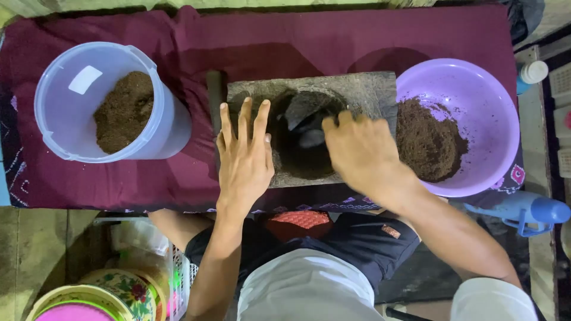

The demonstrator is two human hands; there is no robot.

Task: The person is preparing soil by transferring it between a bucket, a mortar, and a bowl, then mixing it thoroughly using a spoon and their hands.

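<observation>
The left hand [244, 156] was laid flat on the rough grey rectangular stone mortar [369, 95], fingers [245, 122] spread and straight, none curled around anything. The right hand [360, 151] was curled over the mortar's round hollow, fingers [339, 122] bent together around a dark stone pestle [303, 119]; motion blur hid the exact grip. The mortar was set mid-tabletop on a maroon cloth [267, 41], just in front of the person. 1 translucent white plastic bucket [65, 89] holding brown powder was seen well to the left. 1 round purple plastic basin [476, 89] with a heap of darker brown powder was touching the mortar's right edge. A blue plastic watering can [523, 211] was seen at lower right.
</observation>
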